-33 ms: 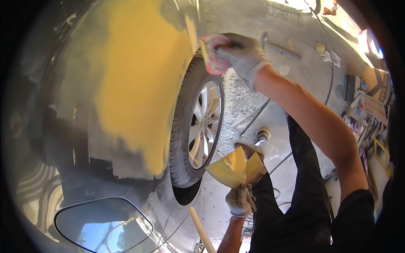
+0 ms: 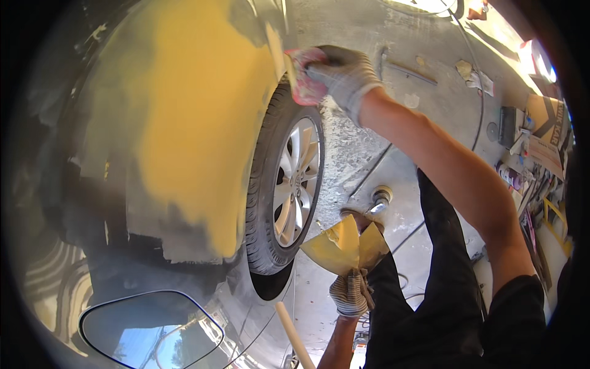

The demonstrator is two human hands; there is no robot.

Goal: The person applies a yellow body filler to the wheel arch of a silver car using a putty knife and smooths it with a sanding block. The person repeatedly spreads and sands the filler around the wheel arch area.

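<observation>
My right hand (image 2: 347, 80), in a grey and white knit glove with dark fingers, grips a pink-red spreader (image 2: 309, 89) with yellow smears. The spreader's left edge is at the fender edge above the tyre; I cannot tell whether it touches. Yellow body filler (image 2: 190, 117) covers much of the grey car panel (image 2: 147, 221), with soft, uneven borders. Lower down, my left hand (image 2: 348, 294), in a striped glove, is closed round the base of a yellow-coated mixing board (image 2: 335, 252). A thicker ridge of filler stands on that board.
Below the filler is the car's tyre (image 2: 265, 184) with a silver alloy wheel (image 2: 297, 184). A side mirror (image 2: 153, 332) juts out at lower left, near a pale stick (image 2: 294, 335). Hoses cross the concrete floor (image 2: 424, 141). Boxes (image 2: 544, 123) and tools lie at far right.
My right hand and the spreader have shifted slightly left and up, closer to the fender edge. My left hand and the board stay nearly where they were.
</observation>
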